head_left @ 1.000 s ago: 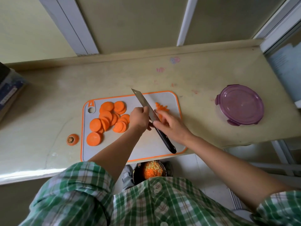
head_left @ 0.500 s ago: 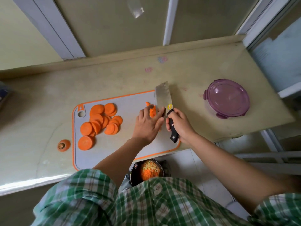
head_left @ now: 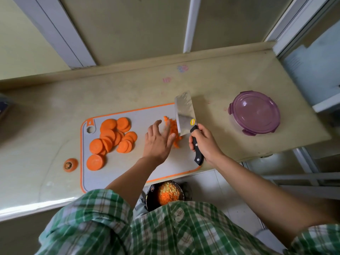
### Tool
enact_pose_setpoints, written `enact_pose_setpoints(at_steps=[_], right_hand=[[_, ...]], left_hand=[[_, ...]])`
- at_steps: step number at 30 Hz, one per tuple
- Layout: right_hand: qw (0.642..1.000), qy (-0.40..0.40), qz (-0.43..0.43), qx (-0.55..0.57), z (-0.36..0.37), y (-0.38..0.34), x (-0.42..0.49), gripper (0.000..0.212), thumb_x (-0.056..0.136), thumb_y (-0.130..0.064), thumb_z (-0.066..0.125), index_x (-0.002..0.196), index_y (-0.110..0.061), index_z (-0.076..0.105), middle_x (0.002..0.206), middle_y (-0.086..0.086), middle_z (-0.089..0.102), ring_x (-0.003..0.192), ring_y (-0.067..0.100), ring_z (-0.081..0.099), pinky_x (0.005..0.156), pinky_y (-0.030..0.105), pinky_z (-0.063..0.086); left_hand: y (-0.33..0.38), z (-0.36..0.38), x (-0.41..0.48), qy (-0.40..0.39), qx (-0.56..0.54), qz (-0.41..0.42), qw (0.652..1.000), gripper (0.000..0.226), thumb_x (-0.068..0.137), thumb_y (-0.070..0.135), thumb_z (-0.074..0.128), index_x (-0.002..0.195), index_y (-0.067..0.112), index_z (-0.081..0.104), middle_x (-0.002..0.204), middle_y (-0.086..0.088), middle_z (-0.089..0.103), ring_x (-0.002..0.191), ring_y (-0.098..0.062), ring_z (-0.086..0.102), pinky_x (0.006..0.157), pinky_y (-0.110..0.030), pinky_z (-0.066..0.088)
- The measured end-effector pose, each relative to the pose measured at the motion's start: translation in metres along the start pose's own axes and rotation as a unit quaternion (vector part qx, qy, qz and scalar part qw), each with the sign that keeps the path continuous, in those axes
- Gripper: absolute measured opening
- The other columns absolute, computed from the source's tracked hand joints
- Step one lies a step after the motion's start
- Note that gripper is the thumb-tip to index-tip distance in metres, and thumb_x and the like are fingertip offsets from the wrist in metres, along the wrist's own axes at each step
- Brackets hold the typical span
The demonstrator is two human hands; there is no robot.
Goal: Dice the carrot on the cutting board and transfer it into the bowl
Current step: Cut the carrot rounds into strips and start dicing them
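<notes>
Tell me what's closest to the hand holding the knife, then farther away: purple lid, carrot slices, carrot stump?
From the right hand holding the knife:
1. The purple lid, to its right.
2. The carrot slices, left, on the board.
3. The carrot stump, far left, off the board.

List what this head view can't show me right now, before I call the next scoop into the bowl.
All in the head view:
The bowl: near half hidden under the checked shirt; fill level unclear.
The diced carrot: partly behind the left hand and the cleaver blade; pile extent unknown.
The left fingertips: motion-blurred; contact with the dice unclear.
The container: tinted purple lid hides any contents.
</notes>
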State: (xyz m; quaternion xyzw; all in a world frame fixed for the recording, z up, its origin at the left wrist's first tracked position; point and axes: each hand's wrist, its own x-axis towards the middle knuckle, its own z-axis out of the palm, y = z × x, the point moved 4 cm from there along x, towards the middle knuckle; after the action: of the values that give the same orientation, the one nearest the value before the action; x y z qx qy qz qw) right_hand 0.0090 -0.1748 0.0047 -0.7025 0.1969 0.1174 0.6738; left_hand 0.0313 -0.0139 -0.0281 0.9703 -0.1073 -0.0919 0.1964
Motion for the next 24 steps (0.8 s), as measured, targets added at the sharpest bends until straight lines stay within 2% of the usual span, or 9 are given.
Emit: enact_pose_setpoints(at_steps=[5, 7, 9, 10, 12, 14, 17, 20, 24], right_hand=[[1.0, -0.008, -0.004, -0.006, 0.011, -0.001, 0.002, 0.018, 0.093, -0.003, 0.037, 0.079, -0.012, 0.042, 0.062, 0.007, 0.049, 0.044, 0.019, 0.043, 0.046, 0.025, 0.035], [1.0, -0.004, -0.009, -0.011, 0.013, -0.001, 0.003, 0.018, 0.093, -0.003, 0.037, 0.079, -0.013, 0.043, 0.062, 0.006, 0.049, 0.045, 0.019, 0.043, 0.047, 0.025, 0.035], [1.0, -0.009, -0.014, -0.019, 0.01, 0.0, 0.003, 0.017, 0.093, -0.004, 0.037, 0.079, -0.013, 0.043, 0.062, 0.006, 0.05, 0.047, 0.02, 0.043, 0.049, 0.026, 0.037], [0.999, -0.016, -0.017, -0.025, 0.009, 0.0, 0.002, 0.016, 0.093, -0.004, 0.037, 0.08, -0.012, 0.042, 0.062, 0.006, 0.05, 0.048, 0.02, 0.043, 0.05, 0.026, 0.037], [0.998, -0.032, -0.027, -0.036, 0.008, 0.0, -0.001, 0.015, 0.092, -0.002, 0.035, 0.08, -0.01, 0.04, 0.061, 0.006, 0.048, 0.048, 0.021, 0.041, 0.05, 0.026, 0.036], [0.997, -0.055, -0.037, -0.045, 0.008, 0.0, -0.004, 0.016, 0.091, -0.001, 0.034, 0.079, -0.01, 0.039, 0.06, 0.008, 0.046, 0.048, 0.022, 0.039, 0.049, 0.026, 0.034], [0.994, -0.073, -0.037, -0.066, 0.009, 0.001, -0.004, 0.018, 0.092, 0.0, 0.034, 0.08, -0.011, 0.04, 0.06, 0.008, 0.045, 0.047, 0.02, 0.038, 0.047, 0.026, 0.034], [0.995, -0.026, -0.042, -0.084, 0.005, 0.002, 0.0, 0.022, 0.091, 0.003, 0.033, 0.077, -0.013, 0.038, 0.06, 0.006, 0.044, 0.043, 0.018, 0.038, 0.046, 0.026, 0.034], [0.994, -0.046, -0.053, -0.089, 0.013, 0.002, 0.001, 0.022, 0.094, -0.001, 0.038, 0.076, -0.014, 0.038, 0.058, 0.005, 0.045, 0.042, 0.019, 0.039, 0.046, 0.027, 0.035]], left_hand=[[0.001, -0.001, -0.004, -0.036, -0.016, 0.062, 0.997, 0.075, 0.087, 0.064, 0.002, 0.15, 0.033, 0.029, 0.148, -0.009, 0.027, 0.133, -0.028, 0.023, 0.105, -0.041, 0.025], [-0.003, -0.006, -0.005, -0.02, -0.022, 0.02, 0.999, 0.075, 0.089, 0.063, 0.005, 0.146, 0.027, 0.04, 0.144, -0.009, 0.033, 0.132, -0.027, 0.024, 0.103, -0.038, 0.025], [-0.006, -0.008, -0.003, -0.023, -0.143, -0.072, 0.987, 0.058, 0.1, 0.052, 0.019, 0.137, 0.02, 0.05, 0.137, -0.009, 0.04, 0.129, -0.027, 0.026, 0.103, -0.037, 0.024], [-0.006, -0.009, 0.0, -0.026, -0.27, -0.144, 0.952, 0.05, 0.103, 0.046, 0.024, 0.128, 0.018, 0.056, 0.132, -0.008, 0.045, 0.126, -0.026, 0.03, 0.102, -0.037, 0.026], [-0.003, -0.009, 0.006, -0.031, -0.539, -0.276, 0.796, 0.054, 0.103, 0.049, 0.023, 0.122, 0.015, 0.06, 0.134, -0.005, 0.049, 0.123, -0.022, 0.036, 0.103, -0.038, 0.029], [0.002, -0.006, 0.013, -0.056, -0.658, -0.326, 0.676, 0.069, 0.102, 0.055, 0.014, 0.132, 0.008, 0.054, 0.145, -0.005, 0.043, 0.128, -0.02, 0.035, 0.106, -0.036, 0.026], [0.001, -0.006, 0.017, -0.078, -0.711, -0.336, 0.613, 0.076, 0.1, 0.056, 0.007, 0.135, 0.006, 0.052, 0.151, -0.008, 0.037, 0.142, -0.022, 0.024, 0.11, -0.036, 0.02], [-0.005, -0.011, 0.011, -0.062, -0.692, -0.336, 0.635, 0.062, 0.101, 0.053, 0.022, 0.123, 0.012, 0.063, 0.138, -0.007, 0.049, 0.129, -0.02, 0.037, 0.107, -0.034, 0.027], [-0.026, -0.025, 0.001, 0.025, -0.502, -0.285, 0.817, 0.015, 0.088, 0.023, 0.069, 0.091, 0.009, 0.071, 0.083, 0.0, 0.067, 0.079, -0.012, 0.055, 0.055, -0.014, 0.04]])
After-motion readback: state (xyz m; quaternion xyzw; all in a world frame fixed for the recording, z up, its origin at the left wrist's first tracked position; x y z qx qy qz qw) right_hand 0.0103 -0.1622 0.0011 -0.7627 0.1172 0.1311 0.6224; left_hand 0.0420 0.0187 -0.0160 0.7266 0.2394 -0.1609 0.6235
